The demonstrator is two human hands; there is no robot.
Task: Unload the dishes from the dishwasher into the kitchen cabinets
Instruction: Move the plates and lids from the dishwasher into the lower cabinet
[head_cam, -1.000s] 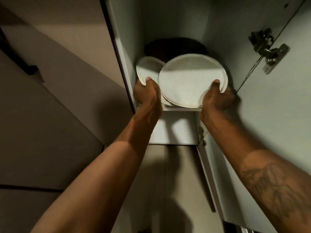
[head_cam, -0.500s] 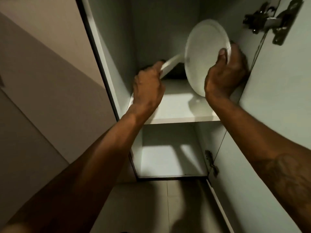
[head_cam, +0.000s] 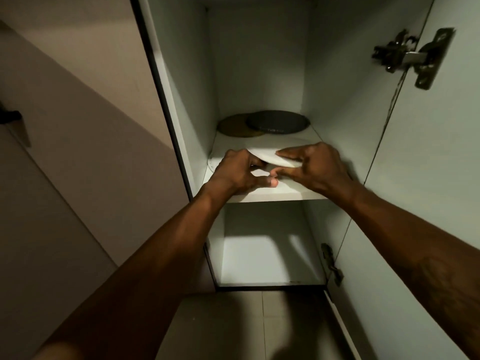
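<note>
An open white cabinet has a middle shelf (head_cam: 285, 194). My right hand (head_cam: 317, 167) pinches a white plate (head_cam: 272, 158) low over the shelf front, fingers on top and thumb beneath. My left hand (head_cam: 236, 172) curls its fingers at the same plate's left edge, thumb stretched toward the right hand. A second white plate (head_cam: 211, 165) seems to lie flat on the shelf under them, mostly hidden, with only its pale rim showing.
At the back of the shelf sit a brownish plate (head_cam: 233, 126) and a dark grey plate (head_cam: 278, 122) overlapping it. The lower shelf (head_cam: 259, 255) is below. The open door with metal hinges (head_cam: 413, 58) stands on the right, a beige wall on the left.
The white plates, held apart and tilted up half a second ago, have come down to the shelf. Both hands have moved together at the shelf front.
</note>
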